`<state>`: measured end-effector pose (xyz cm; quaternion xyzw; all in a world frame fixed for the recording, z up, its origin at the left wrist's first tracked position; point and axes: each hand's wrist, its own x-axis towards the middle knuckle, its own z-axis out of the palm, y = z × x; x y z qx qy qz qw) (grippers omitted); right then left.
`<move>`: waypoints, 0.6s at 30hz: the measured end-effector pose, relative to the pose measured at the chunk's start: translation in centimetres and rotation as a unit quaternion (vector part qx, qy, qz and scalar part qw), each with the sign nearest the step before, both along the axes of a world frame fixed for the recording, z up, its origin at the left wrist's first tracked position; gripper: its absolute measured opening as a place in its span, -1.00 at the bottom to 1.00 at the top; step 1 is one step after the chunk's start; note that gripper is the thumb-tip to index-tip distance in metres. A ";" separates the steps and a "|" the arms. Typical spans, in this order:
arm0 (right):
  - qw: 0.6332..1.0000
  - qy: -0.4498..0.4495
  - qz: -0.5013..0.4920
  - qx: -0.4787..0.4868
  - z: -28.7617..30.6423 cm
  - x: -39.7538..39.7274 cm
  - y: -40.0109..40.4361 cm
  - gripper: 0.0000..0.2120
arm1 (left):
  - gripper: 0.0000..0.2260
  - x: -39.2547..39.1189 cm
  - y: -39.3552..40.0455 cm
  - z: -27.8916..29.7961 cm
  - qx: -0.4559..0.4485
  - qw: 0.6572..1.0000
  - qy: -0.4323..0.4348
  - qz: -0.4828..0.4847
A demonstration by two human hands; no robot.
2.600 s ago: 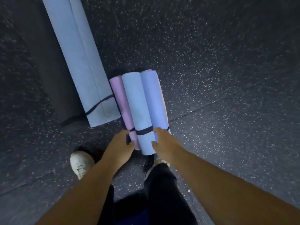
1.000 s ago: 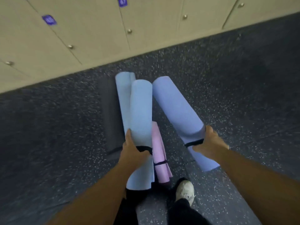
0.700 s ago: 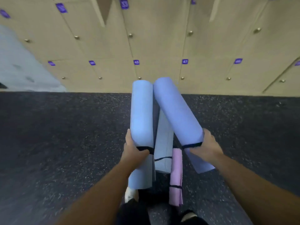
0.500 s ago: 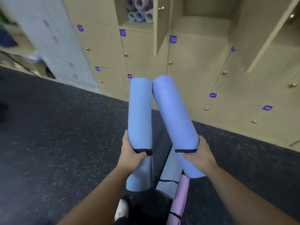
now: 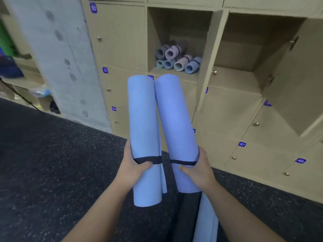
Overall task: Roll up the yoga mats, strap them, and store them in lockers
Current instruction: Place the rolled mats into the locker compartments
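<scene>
- The left hand (image 5: pixel 134 167) grips a light blue rolled mat (image 5: pixel 144 137) near its lower end, fingers curled round it at the black strap (image 5: pixel 148 160).
- The right hand (image 5: pixel 195 169) grips a slightly more violet rolled mat (image 5: pixel 176 130) the same way, at its own strap (image 5: pixel 183 162).
- Both mats are now off the floor and held upright side by side, their tops touching or nearly so; a couple of seconds ago they lay bundled on the dark floor (image 5: pixel 52 163) with a pink one.
- The view has swung up from the floor to the lockers, so the person has likely stood and turned toward them.
- An open locker (image 5: pixel 178 23) straight ahead already holds a pile of small rolled mats (image 5: pixel 176 60); a second open locker (image 5: pixel 258 41) to its right looks empty.
- Rolling and strapping appear finished for these two; storing is what remains.
- Another pale mat (image 5: pixel 206 222) lies low on the floor by the right forearm.
</scene>
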<state>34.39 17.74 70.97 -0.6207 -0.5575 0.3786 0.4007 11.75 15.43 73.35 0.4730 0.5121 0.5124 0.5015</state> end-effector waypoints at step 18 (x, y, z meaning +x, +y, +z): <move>0.996 -0.018 -0.067 0.048 8.1 -10.1 13.3 -0.22 | -0.14 -13.2 14.2 6.5 0.003 0.999 0.025 -0.045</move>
